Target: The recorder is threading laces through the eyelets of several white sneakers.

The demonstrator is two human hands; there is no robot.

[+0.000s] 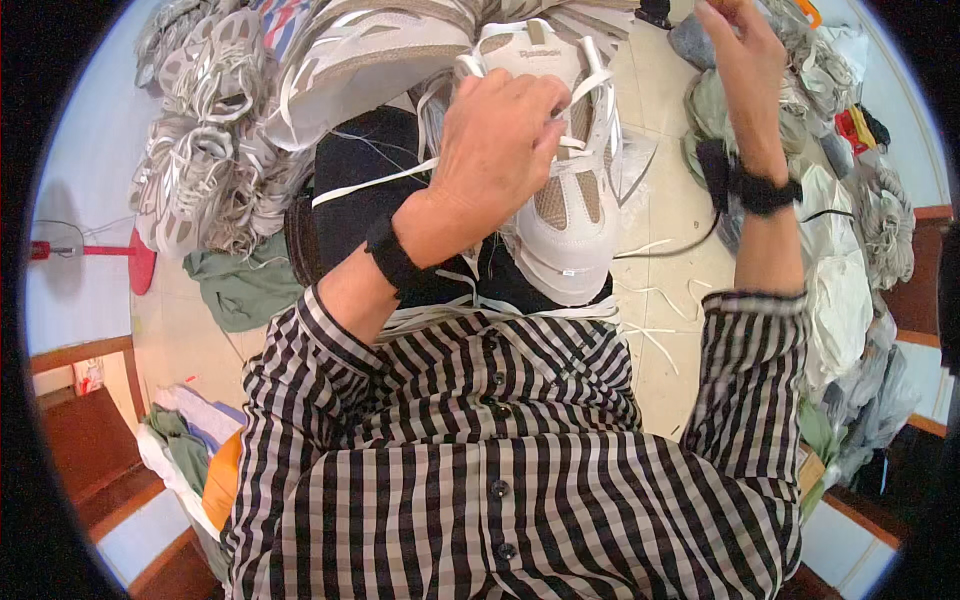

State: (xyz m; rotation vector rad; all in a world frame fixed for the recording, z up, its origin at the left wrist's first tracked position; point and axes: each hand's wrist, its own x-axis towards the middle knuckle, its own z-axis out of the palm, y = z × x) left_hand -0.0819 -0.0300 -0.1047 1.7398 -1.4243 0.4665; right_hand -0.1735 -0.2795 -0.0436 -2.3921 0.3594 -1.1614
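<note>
A beige and white lace-up shoe upper (567,238) lies over my dark-clad lap, its toe toward me. My left hand (500,145) is closed over its lacing area, fingers curled against the upper; the fingertips are partly hidden. One white shoelace (375,182) runs out to the left from beneath that hand. Another lace loop (598,82) stands up at the shoe's right side. My right hand (745,50) is raised at the far right, apart from the shoe. Its fingertips meet the picture's upper edge and look blurred, so whether they hold anything is unclear.
Stacked beige shoe uppers (385,50) rise just beyond my lap. More bundled uppers (205,140) pile up at left, above a green cloth (240,285). Plastic bags (835,280) and bundles line the right. Loose lace pieces (655,345) lie on the tiled floor (665,200).
</note>
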